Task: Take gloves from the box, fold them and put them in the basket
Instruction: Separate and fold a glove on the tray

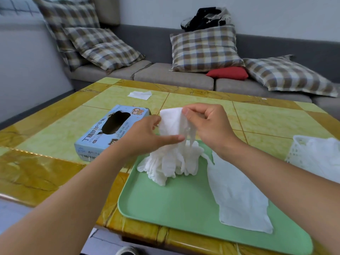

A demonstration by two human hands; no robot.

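Both hands are up over the green tray point(165, 205), working the same bunch of white gloves point(171, 126). The left hand point(147, 134) has its fingers and thumb curled round the near side of the bunch, thumb stretched across the front; the right hand point(206, 122) pinches the top edge from the far side, fingers bent tightly — so both are closed on the gloves. The lower ends of the bunch hang down and spread in a ruffled heap touching the tray. Another glove point(237, 196) lies flat on the tray's right part, under the right forearm. The blue glove box point(110, 131) sits on the yellow tiled table point(55, 140) just left of the tray, its oval opening facing up. The white basket point(301, 153) stands at the right edge of the table, with white material in it. A single white sheet point(140, 94) lies farther back on the table, and beyond it a grey sofa point(165, 74) with checked cushions — plus a red one point(228, 73).
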